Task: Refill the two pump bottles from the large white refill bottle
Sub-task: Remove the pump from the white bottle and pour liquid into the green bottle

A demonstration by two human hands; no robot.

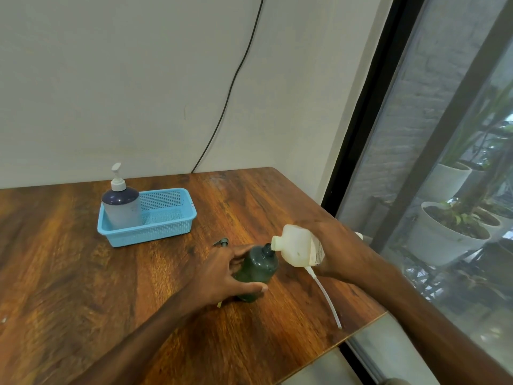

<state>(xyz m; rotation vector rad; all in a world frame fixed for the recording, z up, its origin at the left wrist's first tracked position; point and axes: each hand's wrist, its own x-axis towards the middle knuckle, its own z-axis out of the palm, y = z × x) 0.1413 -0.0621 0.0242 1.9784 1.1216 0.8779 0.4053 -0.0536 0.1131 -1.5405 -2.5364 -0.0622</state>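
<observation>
Head view: glossy dark-grained wooden table standing against plain pale wall, beside black-framed window. Left hand gripping dark green rounded plastic pump bottle, uncapped, upright on table. Right hand grasping large white translucent refill bottle, tipping mouth onto green neck. Blue-and-grey pump bottle sitting in light blue perforated plastic basket.
</observation>
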